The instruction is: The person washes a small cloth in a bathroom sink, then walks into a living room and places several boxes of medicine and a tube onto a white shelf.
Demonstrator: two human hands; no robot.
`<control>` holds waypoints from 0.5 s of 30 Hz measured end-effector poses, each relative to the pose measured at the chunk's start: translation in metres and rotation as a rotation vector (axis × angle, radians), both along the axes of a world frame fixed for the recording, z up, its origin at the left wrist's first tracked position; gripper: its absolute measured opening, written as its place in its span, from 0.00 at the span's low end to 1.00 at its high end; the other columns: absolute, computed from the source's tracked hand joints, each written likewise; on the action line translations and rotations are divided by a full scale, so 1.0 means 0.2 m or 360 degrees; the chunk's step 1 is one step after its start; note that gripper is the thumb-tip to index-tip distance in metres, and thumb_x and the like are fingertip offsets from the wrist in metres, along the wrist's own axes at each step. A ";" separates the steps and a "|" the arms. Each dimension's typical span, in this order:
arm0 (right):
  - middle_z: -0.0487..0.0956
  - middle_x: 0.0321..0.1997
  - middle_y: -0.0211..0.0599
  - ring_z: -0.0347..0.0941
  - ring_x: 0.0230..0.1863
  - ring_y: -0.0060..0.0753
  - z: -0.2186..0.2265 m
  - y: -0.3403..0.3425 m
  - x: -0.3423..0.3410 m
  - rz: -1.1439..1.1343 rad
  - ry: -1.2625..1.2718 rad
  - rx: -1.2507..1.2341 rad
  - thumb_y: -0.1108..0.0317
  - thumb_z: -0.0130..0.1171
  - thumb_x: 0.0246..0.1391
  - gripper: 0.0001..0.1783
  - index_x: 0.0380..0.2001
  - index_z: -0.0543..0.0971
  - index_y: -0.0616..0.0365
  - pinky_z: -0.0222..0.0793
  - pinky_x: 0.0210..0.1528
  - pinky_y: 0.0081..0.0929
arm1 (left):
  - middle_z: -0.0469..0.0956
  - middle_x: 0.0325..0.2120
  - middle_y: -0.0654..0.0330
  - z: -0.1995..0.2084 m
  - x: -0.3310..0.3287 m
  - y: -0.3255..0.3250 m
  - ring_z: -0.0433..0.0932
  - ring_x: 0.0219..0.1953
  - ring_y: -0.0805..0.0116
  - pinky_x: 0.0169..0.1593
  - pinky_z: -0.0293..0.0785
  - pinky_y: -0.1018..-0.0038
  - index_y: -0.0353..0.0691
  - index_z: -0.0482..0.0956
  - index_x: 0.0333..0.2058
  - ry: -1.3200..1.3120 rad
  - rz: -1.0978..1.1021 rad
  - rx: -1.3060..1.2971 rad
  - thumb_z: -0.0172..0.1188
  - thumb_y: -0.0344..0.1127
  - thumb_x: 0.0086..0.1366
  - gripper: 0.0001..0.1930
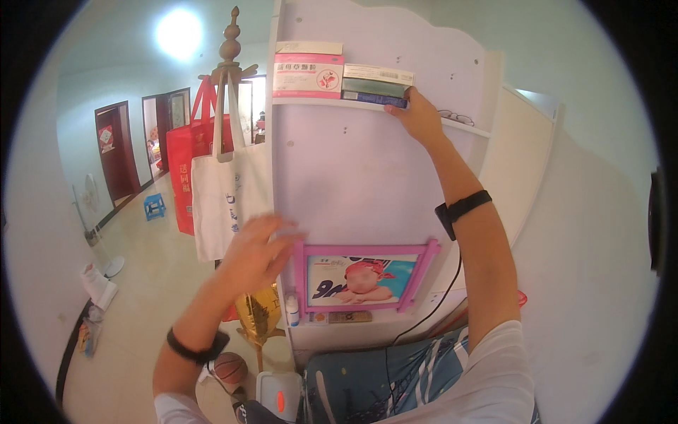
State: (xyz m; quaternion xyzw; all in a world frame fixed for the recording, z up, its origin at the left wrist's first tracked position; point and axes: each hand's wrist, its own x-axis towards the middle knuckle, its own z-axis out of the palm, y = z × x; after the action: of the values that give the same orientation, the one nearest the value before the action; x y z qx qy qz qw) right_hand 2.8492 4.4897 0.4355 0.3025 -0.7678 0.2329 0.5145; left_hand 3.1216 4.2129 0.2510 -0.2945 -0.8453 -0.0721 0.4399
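My right hand [420, 116] reaches up to a high white shelf [452, 126] and touches the end of a stack of flat boxes [376, 86], its fingers on the lowest dark blue one. A larger pink and white box [308, 71] lies left of that stack. My left hand [256, 251] hovers blurred, fingers spread and empty, in front of the white shelf panel [360, 177], just left of a pink picture frame [364, 279]. Both wrists wear black bands.
A pair of glasses [456, 116] lies on the shelf right of my hand. A wooden coat stand [229, 56] holds a red bag [189, 166] and a white tote bag [226, 198]. Below are a gold balloon [258, 314], a basketball [229, 367], a blue stool [155, 206] and bedding [381, 381].
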 end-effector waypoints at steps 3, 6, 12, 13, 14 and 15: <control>0.80 0.42 0.45 0.78 0.41 0.51 0.00 0.03 0.01 -0.0042 0.0054 0.0061 0.53 0.65 0.54 0.25 0.44 0.72 0.61 0.72 0.45 0.44 | 0.72 0.51 0.54 0.35 -0.23 0.15 0.71 0.54 0.52 0.56 0.69 0.61 0.47 0.76 0.53 0.0383 0.0040 -0.0050 0.60 0.24 0.56 0.24; 0.79 0.39 0.45 0.78 0.38 0.50 -0.01 0.07 0.01 -0.0154 0.0226 0.0229 0.54 0.62 0.57 0.22 0.42 0.70 0.62 0.73 0.40 0.44 | 0.71 0.53 0.55 0.64 -0.49 0.29 0.70 0.57 0.52 0.58 0.68 0.58 0.49 0.72 0.58 0.0718 0.0137 0.0017 0.60 0.27 0.58 0.27; 0.78 0.37 0.48 0.76 0.40 0.53 -0.01 0.13 0.11 -0.0219 0.0358 0.0320 0.58 0.61 0.58 0.20 0.43 0.70 0.63 0.72 0.39 0.44 | 0.68 0.60 0.56 1.03 -0.81 0.55 0.69 0.59 0.52 0.59 0.68 0.59 0.52 0.65 0.64 0.1118 -0.0023 0.0024 0.67 0.35 0.57 0.35; 0.78 0.37 0.48 0.76 0.40 0.53 0.00 0.10 0.14 -0.0255 0.0364 0.0325 0.58 0.61 0.58 0.20 0.43 0.70 0.63 0.72 0.39 0.44 | 0.68 0.61 0.57 1.05 -0.84 0.55 0.69 0.59 0.52 0.59 0.68 0.60 0.52 0.64 0.65 0.1105 -0.0018 -0.0014 0.68 0.37 0.56 0.38; 0.77 0.36 0.47 0.76 0.38 0.52 -0.02 0.10 0.11 -0.0209 0.0461 0.0335 0.58 0.61 0.58 0.20 0.42 0.69 0.62 0.72 0.37 0.43 | 0.68 0.61 0.57 1.04 -0.90 0.56 0.69 0.59 0.52 0.59 0.68 0.60 0.52 0.64 0.65 0.1091 -0.0053 -0.0019 0.68 0.37 0.56 0.38; 0.76 0.36 0.46 0.76 0.36 0.51 -0.03 0.10 0.11 -0.0154 0.0565 0.0342 0.57 0.60 0.58 0.19 0.40 0.69 0.62 0.72 0.36 0.42 | 0.69 0.60 0.57 1.04 -0.93 0.55 0.70 0.59 0.53 0.59 0.69 0.60 0.52 0.64 0.65 0.0879 0.0007 -0.0066 0.68 0.36 0.56 0.38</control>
State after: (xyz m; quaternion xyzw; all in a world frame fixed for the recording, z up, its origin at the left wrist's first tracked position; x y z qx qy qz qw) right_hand 2.8707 4.5092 0.4292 0.3547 -0.6993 0.0678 0.6169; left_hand 2.9362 4.3231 0.4592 -0.3100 -0.6952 0.0292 0.6478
